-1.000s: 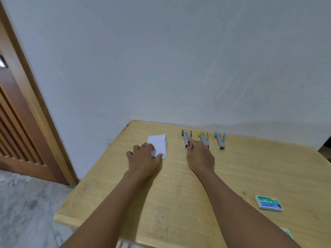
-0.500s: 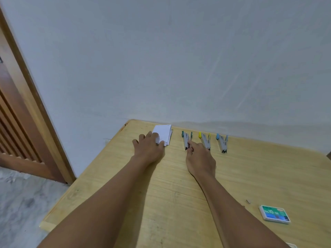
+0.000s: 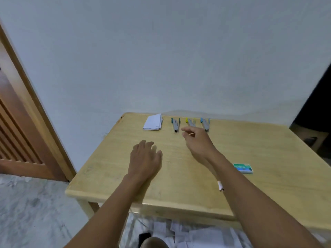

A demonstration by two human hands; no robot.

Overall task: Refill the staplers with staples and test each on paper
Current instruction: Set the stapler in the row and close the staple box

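Observation:
Three grey staplers lie in a row at the back of the wooden table (image 3: 268, 176): one with a green end (image 3: 175, 124), one with a yellow end (image 3: 191, 122), one with a blue end (image 3: 205, 124). Left of them is a folded stack of white paper (image 3: 153, 122). A green-and-white staple box (image 3: 243, 168) sits to the right. My left hand (image 3: 145, 156) rests palm down at the table's middle, holding nothing. My right hand (image 3: 197, 142) hovers just in front of the yellow stapler, with its fingers loosely spread and nothing in them.
A small white object (image 3: 220, 186) lies on the table beside my right forearm. A wooden door frame (image 3: 35, 104) stands at the left and a pale wall behind. White paper scraps (image 3: 188, 231) lie on the marble floor under the table's near edge.
My left hand has let go of the paper stack and drawn back toward me. My right hand has lifted off the green stapler and moved right. The view has pulled back.

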